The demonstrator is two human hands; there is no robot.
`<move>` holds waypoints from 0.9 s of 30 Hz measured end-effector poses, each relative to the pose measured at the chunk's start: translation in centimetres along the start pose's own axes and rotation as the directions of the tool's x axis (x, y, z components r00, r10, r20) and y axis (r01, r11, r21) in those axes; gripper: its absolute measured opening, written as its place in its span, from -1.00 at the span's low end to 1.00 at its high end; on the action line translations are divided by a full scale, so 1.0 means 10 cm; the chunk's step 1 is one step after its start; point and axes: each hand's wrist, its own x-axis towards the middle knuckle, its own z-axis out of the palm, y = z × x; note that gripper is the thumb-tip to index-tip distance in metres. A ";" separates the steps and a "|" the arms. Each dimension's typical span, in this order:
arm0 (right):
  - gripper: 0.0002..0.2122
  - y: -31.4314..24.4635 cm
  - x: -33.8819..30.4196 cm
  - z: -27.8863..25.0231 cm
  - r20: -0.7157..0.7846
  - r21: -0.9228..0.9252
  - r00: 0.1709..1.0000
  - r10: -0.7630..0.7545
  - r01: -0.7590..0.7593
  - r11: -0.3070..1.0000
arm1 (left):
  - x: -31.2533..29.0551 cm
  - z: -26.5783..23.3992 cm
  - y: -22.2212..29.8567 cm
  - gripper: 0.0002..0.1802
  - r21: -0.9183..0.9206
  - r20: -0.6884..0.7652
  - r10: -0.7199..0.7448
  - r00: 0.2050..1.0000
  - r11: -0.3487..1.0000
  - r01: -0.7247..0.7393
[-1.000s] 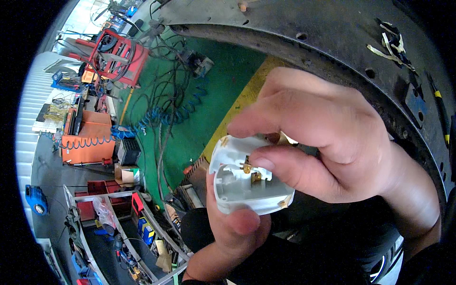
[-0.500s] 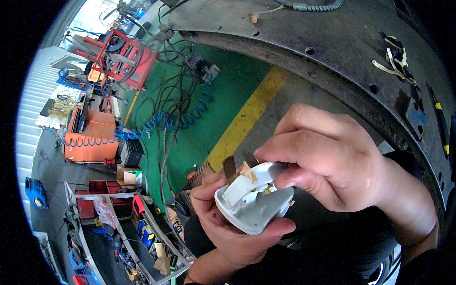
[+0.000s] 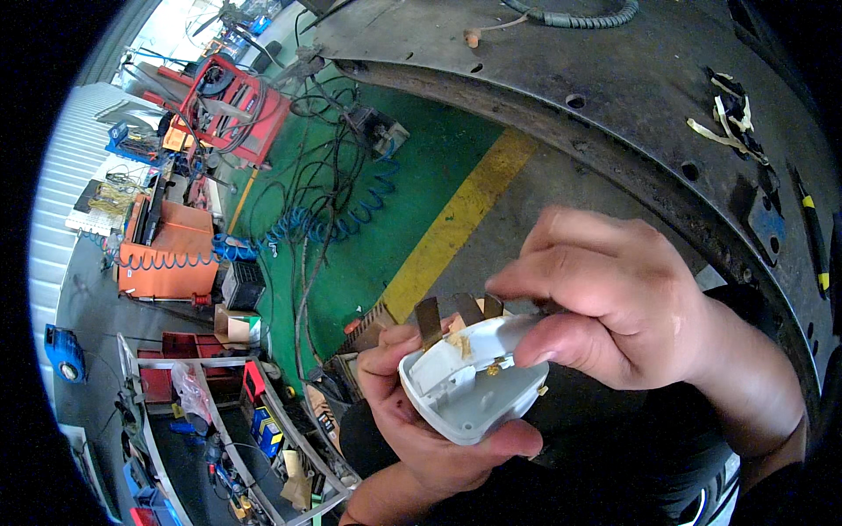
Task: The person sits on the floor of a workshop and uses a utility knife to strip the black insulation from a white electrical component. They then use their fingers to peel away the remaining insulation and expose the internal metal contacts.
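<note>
My left hand [image 3: 421,443] is closed round an opened white electrical plug [image 3: 469,412], its thumb along the near edge and its fingers at the left side. Flat dark metal pins [image 3: 427,320] stick out of the plug's far side. Brass-coloured terminal parts show inside the hollow housing, which faces up. My right hand [image 3: 614,302] is at the plug's right side. Its thumb tip touches or nearly touches the rim, while the index finger is lifted and apart from the thumb, close above a pin. The other fingers of that hand are partly hidden.
A dark metal workbench [image 3: 517,66] curves along the right, bearing cut scraps [image 3: 732,118] and a black-and-yellow tool [image 3: 811,232]. A divided tool bin [image 3: 237,430] stands lower left. Cables [image 3: 324,175] and a red cart [image 3: 232,114] are farther off on the green floor.
My right index finger has lifted off the pin and moved slightly away from the thumb, uncovering more of the pins. The plug has shifted slightly down in my left hand's hold.
</note>
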 end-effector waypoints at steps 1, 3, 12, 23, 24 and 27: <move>-0.61 -0.01 0.00 0.00 0.012 0.034 1.000 0.021 -0.021 0.999 | 0.00 0.00 0.00 0.28 0.005 -0.007 -0.001 1.000 1.000 0.001; -0.64 -0.03 0.00 0.00 0.039 0.152 0.997 0.072 -0.077 0.985 | -0.01 0.04 0.05 0.28 -0.024 -0.056 -0.031 0.998 0.999 0.029; -0.73 -0.05 -0.05 0.02 0.149 0.222 0.962 0.229 -0.259 0.940 | 0.08 0.05 -0.09 0.23 -0.110 -0.088 0.001 0.996 0.994 -0.010; -0.72 -0.04 -0.07 0.04 0.074 0.204 0.978 0.197 -0.208 0.956 | 0.07 0.04 -0.08 0.18 -0.090 -0.022 0.064 0.998 0.994 -0.065; -0.72 -0.04 -0.07 0.04 0.077 0.207 0.976 0.201 -0.213 0.955 | 0.06 0.05 -0.08 0.18 -0.113 -0.038 0.043 0.998 0.993 -0.047; -0.74 -0.05 -0.06 0.02 0.099 0.176 0.971 0.216 -0.231 0.957 | 0.03 0.06 -0.09 0.21 -0.158 -0.069 0.001 0.998 0.987 -0.012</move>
